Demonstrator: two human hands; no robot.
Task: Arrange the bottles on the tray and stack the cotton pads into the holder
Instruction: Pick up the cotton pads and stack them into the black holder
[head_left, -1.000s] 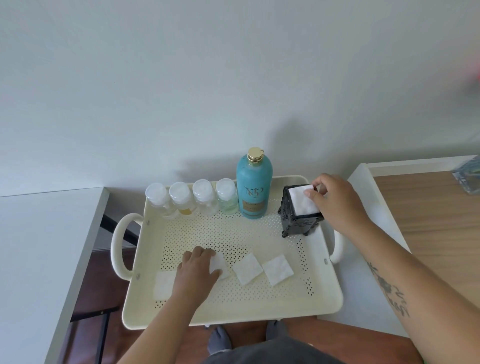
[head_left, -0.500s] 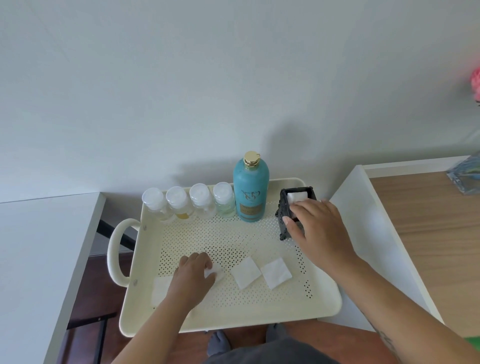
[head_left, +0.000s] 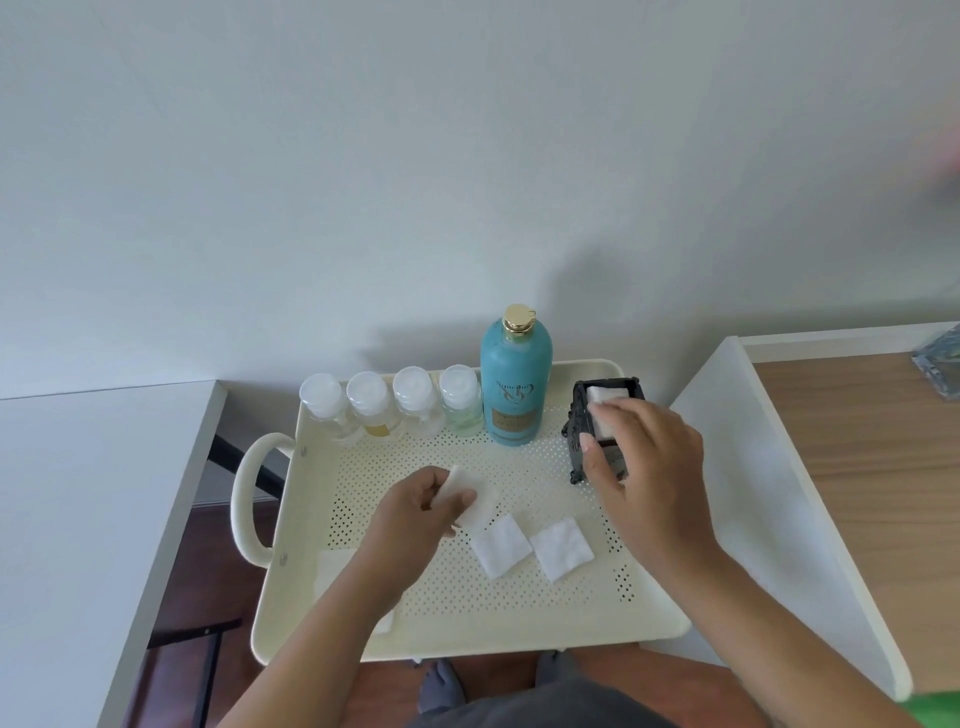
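On cream perforated tray (head_left: 519, 631), between white desk (head_left: 78, 493) at left and wood-topped desk (head_left: 857, 467) at right, whose far edge runs out of frame. Along tray's back wall: tall teal bottle (head_left: 515, 384) with gold cap, label print too blurred to read; left of it, row of four small clear bottles (head_left: 392, 405), white caps, upright, nearly touching one another. Black holder (head_left: 602, 431) at back right of tray, lower front partly hidden by right hand (head_left: 649, 467). Right hand fingers draped over holder's front, pressing white pad (head_left: 605, 397) at its open top; grip on pad hard to make out. Left hand (head_left: 415, 525) pinching one cotton pad (head_left: 470, 493), lifted off tray floor. Two loose pads (head_left: 532, 545) flat on tray, corners just touching. Another pad (head_left: 337, 571) near front left, mostly covered by left forearm. Blurred glassy object at right edge, cut off, unidentifiable.
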